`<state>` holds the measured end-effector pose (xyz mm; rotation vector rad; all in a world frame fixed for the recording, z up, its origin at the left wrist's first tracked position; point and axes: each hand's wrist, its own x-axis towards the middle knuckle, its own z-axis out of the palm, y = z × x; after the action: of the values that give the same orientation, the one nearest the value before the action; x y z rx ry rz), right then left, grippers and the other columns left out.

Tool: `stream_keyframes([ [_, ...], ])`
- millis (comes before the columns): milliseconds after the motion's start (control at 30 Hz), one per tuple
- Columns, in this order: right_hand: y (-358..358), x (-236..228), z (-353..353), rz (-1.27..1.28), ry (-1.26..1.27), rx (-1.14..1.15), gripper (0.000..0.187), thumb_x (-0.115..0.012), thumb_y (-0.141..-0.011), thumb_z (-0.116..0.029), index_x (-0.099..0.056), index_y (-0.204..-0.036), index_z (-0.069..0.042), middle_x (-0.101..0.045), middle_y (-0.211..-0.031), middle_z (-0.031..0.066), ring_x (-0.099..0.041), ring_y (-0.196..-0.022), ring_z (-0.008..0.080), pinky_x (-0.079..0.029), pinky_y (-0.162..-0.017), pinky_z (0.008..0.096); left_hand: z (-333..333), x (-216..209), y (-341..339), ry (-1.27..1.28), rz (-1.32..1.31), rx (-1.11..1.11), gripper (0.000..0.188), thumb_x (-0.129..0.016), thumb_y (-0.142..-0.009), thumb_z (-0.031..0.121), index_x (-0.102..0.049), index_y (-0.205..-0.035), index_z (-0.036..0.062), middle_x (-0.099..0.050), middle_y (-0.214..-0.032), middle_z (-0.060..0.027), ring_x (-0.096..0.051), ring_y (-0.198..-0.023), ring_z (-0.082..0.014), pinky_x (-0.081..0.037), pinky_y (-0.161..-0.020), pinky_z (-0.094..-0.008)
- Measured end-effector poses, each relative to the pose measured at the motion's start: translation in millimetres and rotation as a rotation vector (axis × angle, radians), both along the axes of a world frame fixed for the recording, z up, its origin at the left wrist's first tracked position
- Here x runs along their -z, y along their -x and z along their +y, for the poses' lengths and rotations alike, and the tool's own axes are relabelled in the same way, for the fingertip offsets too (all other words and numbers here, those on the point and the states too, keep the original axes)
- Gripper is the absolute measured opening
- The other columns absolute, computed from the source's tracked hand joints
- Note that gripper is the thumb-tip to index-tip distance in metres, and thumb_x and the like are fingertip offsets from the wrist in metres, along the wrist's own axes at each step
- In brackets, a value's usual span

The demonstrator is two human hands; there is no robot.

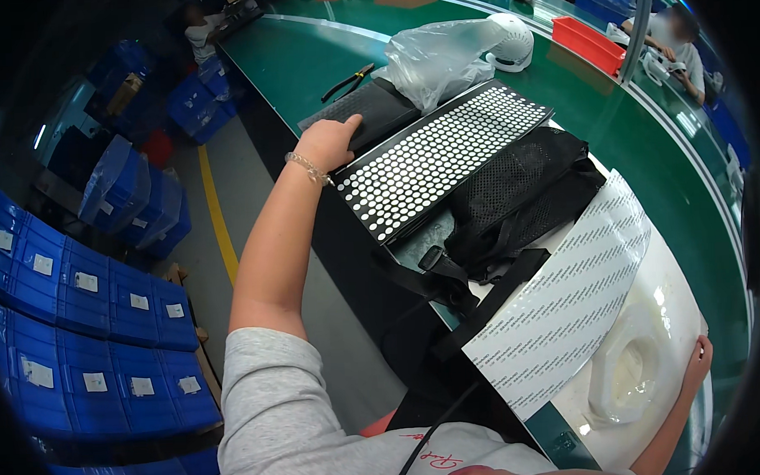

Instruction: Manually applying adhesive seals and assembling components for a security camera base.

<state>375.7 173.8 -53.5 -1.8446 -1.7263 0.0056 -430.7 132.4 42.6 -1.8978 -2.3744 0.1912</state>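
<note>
My left hand point(326, 145), a beaded bracelet at its wrist, is at the near left end of a black padded piece point(384, 112). Its thumb lies over the pad; the other fingers look curled and partly hidden. Beside it lies a black panel point(444, 156) covered in white round dots. My right hand point(697, 366) grips the right rim of a large glossy white moulded shell point(663, 311) with a raised, hollowed block on it. Across the shell lies a white printed backing sheet point(558, 315). Black mesh fabric with straps point(520, 182) sits between sheet and panel.
Clear plastic bags point(441, 55), black-and-yellow pliers point(347, 84) and a white vented helmet-like shell point(511, 44) lie farther back on the green table. A red tray point(588, 46) stands at right near a co-worker point(679, 55). Blue crates point(90, 331) are stacked at left.
</note>
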Motion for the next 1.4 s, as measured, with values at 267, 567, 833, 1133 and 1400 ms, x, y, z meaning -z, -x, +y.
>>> stream_keyframes([
  [267,-7.1,2.8,1.1,0.008,0.005,0.012,0.022,-0.043,-0.088,-0.014,-0.054,-0.104,-0.004,-0.056,-0.102,0.0082,-0.052,-0.091,0.0193,-0.041,-0.076,0.0274,4.2,-8.9,33.4,-0.199,-0.273,0.023,0.037,-0.060,-0.063,0.017,-0.058,-0.098,0.0035,-0.060,-0.088,-0.0175,-0.058,-0.083,-0.0288,-0.045,-0.075,-0.0329],
  [567,-4.2,-3.2,0.9,0.007,0.057,0.068,0.024,-0.042,-0.089,-0.016,-0.053,-0.105,-0.001,-0.056,-0.104,0.0095,-0.051,-0.096,0.0201,-0.038,-0.084,0.0275,15.1,-19.0,49.8,-0.062,-0.460,-0.102,0.033,-0.066,-0.067,0.019,-0.060,-0.093,-0.0004,-0.060,-0.078,-0.0084,-0.054,-0.072,-0.0151,-0.043,-0.068,-0.0271],
  [833,-13.7,3.1,4.3,0.027,0.069,0.076,0.027,-0.040,-0.090,-0.018,-0.052,-0.107,-0.001,-0.056,-0.104,0.0096,-0.051,-0.097,0.0204,-0.038,-0.086,0.0276,12.9,-19.8,59.7,-0.008,-0.620,-0.166,0.038,-0.071,-0.066,0.026,-0.063,-0.095,0.0018,-0.062,-0.082,-0.0071,-0.056,-0.077,-0.0147,-0.043,-0.071,-0.0278],
  [1133,-6.9,1.8,2.2,0.080,0.050,0.085,0.026,-0.042,-0.090,-0.018,-0.053,-0.106,-0.002,-0.056,-0.105,0.0092,-0.051,-0.097,0.0195,-0.038,-0.085,0.0272,12.2,-15.6,57.6,-0.068,-0.647,-0.172,0.035,-0.070,-0.071,0.030,-0.062,-0.089,0.0008,-0.055,-0.068,0.0014,-0.046,-0.062,-0.0067,-0.038,-0.059,-0.0220],
  [1400,1.7,-2.8,0.6,0.073,0.063,0.080,0.025,-0.043,-0.089,-0.017,-0.053,-0.106,-0.001,-0.056,-0.103,0.0095,-0.052,-0.095,0.0199,-0.039,-0.084,0.0276,11.8,-16.7,53.6,-0.042,-0.598,-0.203,0.039,-0.070,-0.070,0.034,-0.064,-0.093,0.0031,-0.061,-0.075,-0.0044,-0.054,-0.071,-0.0124,-0.042,-0.066,-0.0269],
])
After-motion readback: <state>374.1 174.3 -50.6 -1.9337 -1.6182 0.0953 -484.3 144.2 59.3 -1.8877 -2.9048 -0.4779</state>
